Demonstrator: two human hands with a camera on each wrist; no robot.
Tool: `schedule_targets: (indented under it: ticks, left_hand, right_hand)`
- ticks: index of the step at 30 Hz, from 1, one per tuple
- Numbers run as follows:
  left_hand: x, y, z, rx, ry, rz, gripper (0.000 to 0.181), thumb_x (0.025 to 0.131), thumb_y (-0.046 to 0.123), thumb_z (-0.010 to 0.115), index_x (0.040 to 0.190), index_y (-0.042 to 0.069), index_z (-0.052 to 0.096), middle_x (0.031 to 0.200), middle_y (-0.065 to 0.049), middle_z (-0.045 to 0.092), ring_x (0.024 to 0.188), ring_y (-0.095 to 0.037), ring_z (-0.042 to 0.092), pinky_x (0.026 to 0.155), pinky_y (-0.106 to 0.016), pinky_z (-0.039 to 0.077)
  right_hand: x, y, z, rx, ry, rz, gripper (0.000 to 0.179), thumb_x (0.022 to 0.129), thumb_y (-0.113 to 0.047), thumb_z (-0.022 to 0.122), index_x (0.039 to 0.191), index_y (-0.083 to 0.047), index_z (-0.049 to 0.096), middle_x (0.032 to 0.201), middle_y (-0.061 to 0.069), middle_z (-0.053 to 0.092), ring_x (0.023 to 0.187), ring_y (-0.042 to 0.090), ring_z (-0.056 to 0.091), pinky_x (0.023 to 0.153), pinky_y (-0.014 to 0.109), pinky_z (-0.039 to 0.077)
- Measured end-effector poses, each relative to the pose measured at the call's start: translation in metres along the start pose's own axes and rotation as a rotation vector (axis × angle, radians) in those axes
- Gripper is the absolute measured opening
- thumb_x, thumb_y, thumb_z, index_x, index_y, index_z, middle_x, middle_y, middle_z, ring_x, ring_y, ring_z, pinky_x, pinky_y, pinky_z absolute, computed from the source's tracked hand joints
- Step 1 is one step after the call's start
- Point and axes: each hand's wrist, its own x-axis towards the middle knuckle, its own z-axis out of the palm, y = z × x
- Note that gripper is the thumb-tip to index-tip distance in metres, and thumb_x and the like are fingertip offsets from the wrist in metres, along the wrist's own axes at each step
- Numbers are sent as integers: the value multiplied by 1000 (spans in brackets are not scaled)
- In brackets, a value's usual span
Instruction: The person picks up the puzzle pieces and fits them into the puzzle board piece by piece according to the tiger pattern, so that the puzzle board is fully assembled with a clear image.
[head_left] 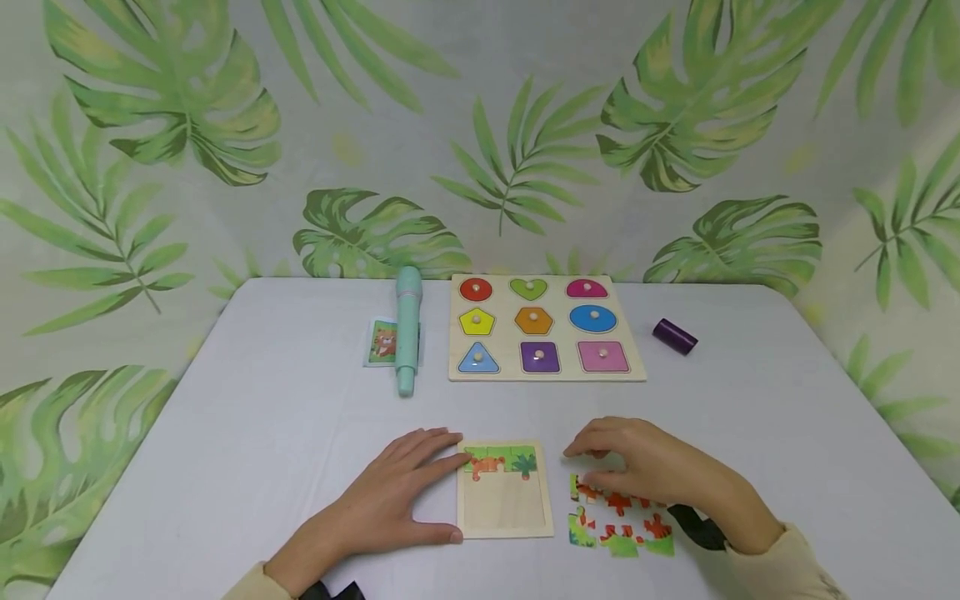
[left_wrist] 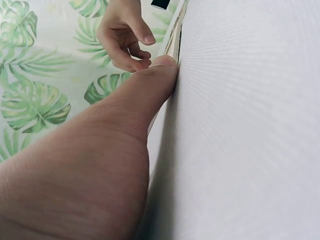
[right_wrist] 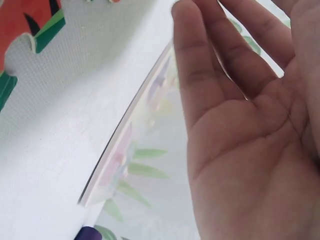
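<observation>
Touches left edge of puzzle tray (head_left: 504,508) with left hand (head_left: 392,493), fingers straight, thumb spread wide. Hovers over loose puzzle pieces (head_left: 622,547), just right of tray, with right hand (head_left: 632,458), fingers loosely bent, thumb apart, grip empty. In tray: joined pieces (head_left: 487,464) along far side, bare wood near. Farther back: shape board (head_left: 501,308), mint-green pen (head_left: 408,325) lying over picture card (head_left: 381,343) to its left, purple cylinder (head_left: 675,337) to its right. Behind: leaf-print backdrop (head_left: 517,171).

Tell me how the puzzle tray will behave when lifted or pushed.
The tray looks like thin wood, so it is probably stiff and light. The placed pieces have bare space on their near side, so they may slide if it tilts. Lying flat, it would likely slide rather than roll when pushed.
</observation>
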Motion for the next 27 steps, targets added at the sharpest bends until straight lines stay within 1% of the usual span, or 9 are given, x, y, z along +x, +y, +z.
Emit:
schedule_targets:
  ticks: [7,10,19,22,27]
  left_hand:
    - [-1,0,0,-15,-10,0,89,82,81,63,154,31,49,164,9,37,154,-19,30,126,-51,28]
    - [-1,0,1,-6,-8,3,89,82,82,62,154,31,49,164,8,37,154,-19,30,126,-50,28]
    - [0,1,-1,1,-15,1,89,82,81,62,155,31,48,164,9,36,154,-18,29,127,-50,27]
    - [1,1,-1,8,-15,0,89,82,81,62,155,31,48,165,9,36,154,-18,29,127,-49,27]
    - [0,0,-1,12,-6,6,89,82,81,62,155,31,48,164,8,37,154,-18,29,127,-49,27]
  right_hand:
    - [-2,2,3,75,-55,33,33,93,-39,77,124,-26,74,118,-14,70,105,7,64,93,31,60]
    - [-1,3,3,88,-77,39,35,92,-40,78,125,-27,73,119,-14,70,104,6,63,92,31,60]
    - [0,7,8,102,-114,54,38,89,-36,82,125,-28,73,117,-17,68,98,3,61,90,26,58]
    - [1,8,8,109,-120,68,38,87,-34,84,123,-29,73,114,-18,67,96,3,59,88,24,58]
    - [2,7,7,122,-131,64,38,87,-32,84,124,-28,73,110,-17,66,93,4,57,82,22,57]
